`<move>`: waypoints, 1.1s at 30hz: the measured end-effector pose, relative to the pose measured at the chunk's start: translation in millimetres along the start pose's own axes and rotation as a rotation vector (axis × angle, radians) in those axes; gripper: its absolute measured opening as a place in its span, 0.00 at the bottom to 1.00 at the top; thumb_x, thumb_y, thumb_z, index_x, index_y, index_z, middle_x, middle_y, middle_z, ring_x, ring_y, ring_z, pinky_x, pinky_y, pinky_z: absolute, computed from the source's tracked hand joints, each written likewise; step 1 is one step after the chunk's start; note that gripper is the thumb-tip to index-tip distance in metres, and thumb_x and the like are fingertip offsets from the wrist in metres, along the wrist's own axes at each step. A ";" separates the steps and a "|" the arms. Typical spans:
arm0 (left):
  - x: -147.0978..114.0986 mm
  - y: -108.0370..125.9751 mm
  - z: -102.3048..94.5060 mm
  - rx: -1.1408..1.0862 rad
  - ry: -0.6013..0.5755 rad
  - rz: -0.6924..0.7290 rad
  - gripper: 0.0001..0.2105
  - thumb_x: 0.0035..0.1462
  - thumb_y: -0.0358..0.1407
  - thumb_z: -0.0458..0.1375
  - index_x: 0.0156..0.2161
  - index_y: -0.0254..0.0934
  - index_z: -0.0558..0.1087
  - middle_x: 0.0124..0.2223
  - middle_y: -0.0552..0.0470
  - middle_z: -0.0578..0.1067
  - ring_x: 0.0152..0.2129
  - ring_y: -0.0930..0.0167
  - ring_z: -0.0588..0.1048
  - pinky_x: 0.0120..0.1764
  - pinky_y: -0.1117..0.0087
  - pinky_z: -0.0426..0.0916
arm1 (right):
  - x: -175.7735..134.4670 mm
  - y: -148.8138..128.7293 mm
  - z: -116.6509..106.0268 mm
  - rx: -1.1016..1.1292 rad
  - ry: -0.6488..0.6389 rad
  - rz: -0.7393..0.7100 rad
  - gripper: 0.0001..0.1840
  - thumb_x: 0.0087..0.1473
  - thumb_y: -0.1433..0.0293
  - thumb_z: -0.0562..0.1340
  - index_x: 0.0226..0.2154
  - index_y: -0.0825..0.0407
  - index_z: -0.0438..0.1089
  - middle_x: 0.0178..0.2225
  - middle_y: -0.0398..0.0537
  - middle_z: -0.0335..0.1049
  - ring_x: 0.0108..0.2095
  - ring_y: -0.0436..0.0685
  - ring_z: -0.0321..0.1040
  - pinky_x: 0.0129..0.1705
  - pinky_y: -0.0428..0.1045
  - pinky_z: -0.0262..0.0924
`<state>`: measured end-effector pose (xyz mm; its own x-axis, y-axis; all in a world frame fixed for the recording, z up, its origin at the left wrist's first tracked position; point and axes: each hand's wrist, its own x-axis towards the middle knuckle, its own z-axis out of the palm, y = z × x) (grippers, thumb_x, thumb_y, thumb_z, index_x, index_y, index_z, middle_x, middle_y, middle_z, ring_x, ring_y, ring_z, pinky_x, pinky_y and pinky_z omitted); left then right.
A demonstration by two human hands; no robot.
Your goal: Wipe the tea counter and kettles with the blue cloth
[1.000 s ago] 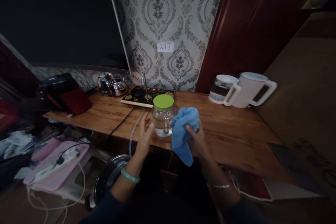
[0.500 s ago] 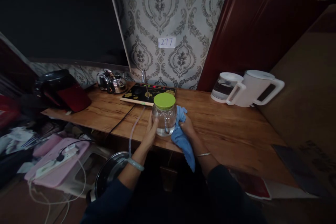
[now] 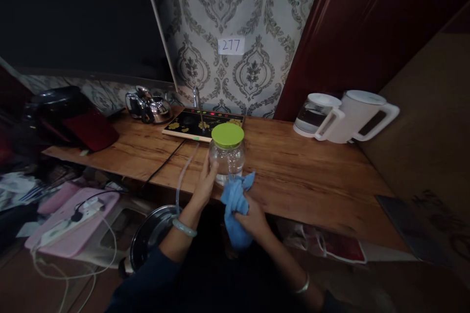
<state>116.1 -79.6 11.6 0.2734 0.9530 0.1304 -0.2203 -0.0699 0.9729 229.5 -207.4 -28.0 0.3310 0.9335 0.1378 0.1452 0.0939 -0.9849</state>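
A glass jar (image 3: 237, 159), partly filled with clear liquid and capped by a green lid (image 3: 227, 135), is stood upright on the wooden counter (image 3: 301, 171), close to its front edge. The left hand (image 3: 204, 187) is placed along the jar's left side; its fingers (image 3: 206, 160) are extended against the glass, the thumb held apart from them at the front. A blue cloth (image 3: 235, 203) is gripped in the right hand (image 3: 254, 217), the fingers of which are curled and pressed into its bunched folds; its lower end is left hanging in front of the counter's edge. The cloth is held just in front of the jar's base, the lower right of which is overlapped by it in this view; whether the glass is touched by the cloth cannot be told. Behind the jar, a black panel with yellow flowers (image 3: 183, 126) is set near the wall. At the far right, two white-handled pitchers (image 3: 363, 115) are placed side by side.
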 end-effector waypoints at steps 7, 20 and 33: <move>-64.9 32.9 -34.2 0.170 0.099 0.027 0.23 0.56 0.51 0.58 0.53 0.41 0.73 0.56 0.46 0.74 0.57 0.60 0.69 0.61 0.57 0.60 | -16.6 -29.0 27.7 -0.042 -0.255 -0.077 0.24 0.38 0.77 0.61 0.41 0.46 0.73 0.34 0.40 0.75 0.32 0.56 0.70 0.37 0.50 0.66; -91.9 41.8 -43.6 -0.038 0.327 -0.131 0.28 0.49 0.49 0.65 0.53 0.39 0.69 0.50 0.46 0.77 0.46 0.62 0.76 0.51 0.61 0.71 | -12.6 -57.3 24.7 -0.001 -0.117 -0.112 0.22 0.50 0.69 0.61 0.50 0.47 0.70 0.49 0.49 0.74 0.49 0.61 0.70 0.53 0.58 0.64; -60.9 -23.5 -5.7 1.035 -0.053 0.429 0.18 0.49 0.31 0.57 0.48 0.36 0.68 0.47 0.41 0.71 0.45 0.59 0.70 0.49 0.55 0.67 | 27.0 -74.6 15.2 0.328 0.070 -0.149 0.14 0.54 0.58 0.62 0.41 0.47 0.70 0.37 0.46 0.75 0.40 0.56 0.72 0.43 0.51 0.66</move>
<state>99.2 -134.4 -20.3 0.4070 0.7790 0.4770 0.5716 -0.6245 0.5322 213.4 -184.0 47.7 0.3933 0.8764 0.2781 -0.1062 0.3437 -0.9330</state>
